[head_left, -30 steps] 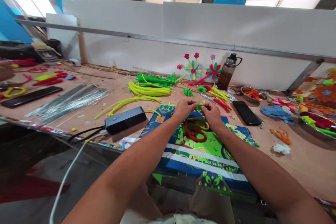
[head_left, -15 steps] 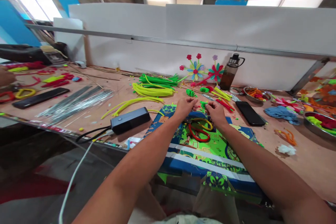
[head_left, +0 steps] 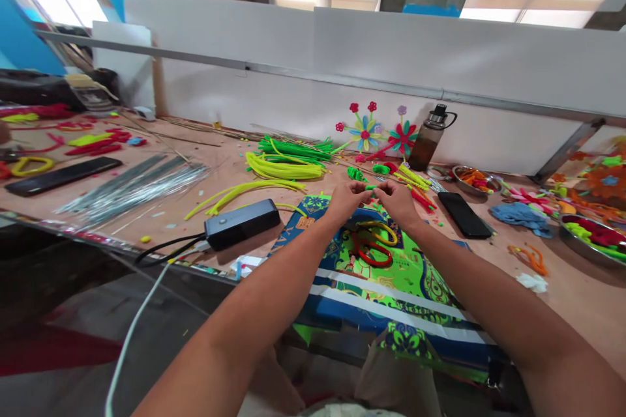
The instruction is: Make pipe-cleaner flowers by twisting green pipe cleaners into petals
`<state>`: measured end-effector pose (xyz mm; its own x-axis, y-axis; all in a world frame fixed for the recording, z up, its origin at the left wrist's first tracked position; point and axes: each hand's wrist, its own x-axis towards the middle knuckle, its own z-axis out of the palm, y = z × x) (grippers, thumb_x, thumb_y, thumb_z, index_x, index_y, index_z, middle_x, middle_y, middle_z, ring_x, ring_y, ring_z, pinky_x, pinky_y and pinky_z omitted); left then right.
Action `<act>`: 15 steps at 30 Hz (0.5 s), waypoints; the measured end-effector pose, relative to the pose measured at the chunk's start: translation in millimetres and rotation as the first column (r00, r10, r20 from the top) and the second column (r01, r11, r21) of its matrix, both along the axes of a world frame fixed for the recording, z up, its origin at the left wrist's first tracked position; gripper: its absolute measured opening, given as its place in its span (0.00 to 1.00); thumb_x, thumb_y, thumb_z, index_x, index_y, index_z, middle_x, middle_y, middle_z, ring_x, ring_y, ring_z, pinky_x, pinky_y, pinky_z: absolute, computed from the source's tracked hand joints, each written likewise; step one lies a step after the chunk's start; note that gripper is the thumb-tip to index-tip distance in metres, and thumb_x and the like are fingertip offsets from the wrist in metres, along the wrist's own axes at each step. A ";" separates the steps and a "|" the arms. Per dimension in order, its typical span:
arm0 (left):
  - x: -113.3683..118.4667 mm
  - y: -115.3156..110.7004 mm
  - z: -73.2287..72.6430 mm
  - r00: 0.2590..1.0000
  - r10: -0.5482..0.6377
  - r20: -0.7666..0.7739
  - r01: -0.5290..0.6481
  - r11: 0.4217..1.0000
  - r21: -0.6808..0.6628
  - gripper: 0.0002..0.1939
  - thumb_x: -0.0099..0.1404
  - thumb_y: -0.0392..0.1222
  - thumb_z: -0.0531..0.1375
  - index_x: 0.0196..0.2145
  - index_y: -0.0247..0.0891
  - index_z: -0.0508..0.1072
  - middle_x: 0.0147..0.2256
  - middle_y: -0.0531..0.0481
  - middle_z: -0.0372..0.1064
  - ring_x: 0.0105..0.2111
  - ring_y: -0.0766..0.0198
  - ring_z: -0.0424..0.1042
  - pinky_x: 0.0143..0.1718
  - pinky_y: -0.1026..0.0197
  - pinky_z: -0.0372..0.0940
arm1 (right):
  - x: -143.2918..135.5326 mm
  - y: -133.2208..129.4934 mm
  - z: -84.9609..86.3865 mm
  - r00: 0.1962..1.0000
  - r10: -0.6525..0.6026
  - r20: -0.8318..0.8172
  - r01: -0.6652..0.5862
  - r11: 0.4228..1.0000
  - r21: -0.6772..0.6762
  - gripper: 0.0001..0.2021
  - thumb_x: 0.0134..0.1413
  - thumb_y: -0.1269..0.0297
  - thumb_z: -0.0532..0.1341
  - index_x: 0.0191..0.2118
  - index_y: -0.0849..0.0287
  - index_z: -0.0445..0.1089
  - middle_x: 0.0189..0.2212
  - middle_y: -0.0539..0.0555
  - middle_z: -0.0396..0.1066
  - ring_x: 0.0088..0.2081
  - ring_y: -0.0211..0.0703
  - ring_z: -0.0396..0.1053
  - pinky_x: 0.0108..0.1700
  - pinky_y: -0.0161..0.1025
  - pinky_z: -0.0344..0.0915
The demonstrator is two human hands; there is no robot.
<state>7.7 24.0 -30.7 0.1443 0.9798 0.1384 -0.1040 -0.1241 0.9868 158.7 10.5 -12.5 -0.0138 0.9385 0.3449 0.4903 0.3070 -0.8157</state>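
Note:
My left hand (head_left: 348,200) and my right hand (head_left: 397,202) meet above the patterned board (head_left: 332,309), fingers pinched on a short green pipe cleaner (head_left: 370,188) between them. Fingers cover most of it, so its full shape is hidden. Just beyond my left hand lies a coiled green pipe cleaner piece (head_left: 357,174), with another green coil (head_left: 381,169) to its right. Scissors with red and yellow handles (head_left: 374,249) rest on the board below my hands.
Bundles of green (head_left: 293,151) and yellow-green pipe cleaners (head_left: 286,168) lie left of my hands. A power bank (head_left: 242,223) with cables sits nearer. A phone (head_left: 464,214), a bottle (head_left: 428,138) and a bowl (head_left: 476,181) stand to the right. Pipe-cleaner flowers (head_left: 364,133) lean at the back.
My hands have come closer together, fingertips now nearly touching around the green pipe cleaner. Less of it shows than before. The view has shifted slightly.

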 end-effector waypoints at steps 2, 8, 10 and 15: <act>-0.9 1.4 -1.3 0.999 0.035 0.015 -0.035 0.999 -0.015 0.07 0.53 0.37 0.67 0.31 0.34 0.75 0.22 0.52 0.71 0.23 0.68 0.70 0.25 0.67 0.62 | -4.0 1.4 -1.6 0.998 0.063 -0.019 -0.063 0.998 -0.009 0.13 0.52 0.55 0.56 0.29 0.60 0.68 0.21 0.49 0.67 0.23 0.36 0.63 0.26 0.34 0.58; -3.5 7.3 -5.5 0.986 0.163 0.023 -0.159 0.980 -0.123 0.04 0.53 0.32 0.64 0.28 0.35 0.72 0.20 0.53 0.70 0.22 0.68 0.71 0.20 0.70 0.58 | 0.2 41.2 -5.3 0.988 0.043 0.148 -0.049 0.998 0.040 0.07 0.53 0.64 0.56 0.31 0.60 0.69 0.29 0.52 0.72 0.29 0.39 0.67 0.32 0.36 0.64; -2.6 9.2 -7.1 0.984 0.179 0.013 -0.175 0.974 -0.143 0.05 0.53 0.30 0.63 0.27 0.35 0.70 0.20 0.53 0.69 0.21 0.69 0.71 0.19 0.71 0.57 | 0.7 62.4 -5.3 0.952 0.018 0.305 -0.051 0.993 0.102 0.06 0.51 0.68 0.57 0.33 0.61 0.70 0.33 0.55 0.73 0.33 0.42 0.68 0.38 0.39 0.66; 0.5 15.2 -11.3 0.988 0.150 0.046 -0.140 0.976 -0.167 0.06 0.54 0.27 0.61 0.27 0.35 0.68 0.19 0.53 0.70 0.21 0.68 0.72 0.22 0.70 0.63 | -12.0 110.7 -8.6 0.748 0.001 0.663 -0.167 0.968 0.188 0.23 0.47 0.81 0.54 0.51 0.62 0.69 0.49 0.61 0.70 0.51 0.47 0.66 0.54 0.42 0.64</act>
<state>8.2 39.2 -42.0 -0.0045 0.9998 -0.0204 -0.1545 0.0195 0.9878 146.7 121.1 -21.1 -0.3886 0.8217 0.4169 0.8391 0.5025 -0.2082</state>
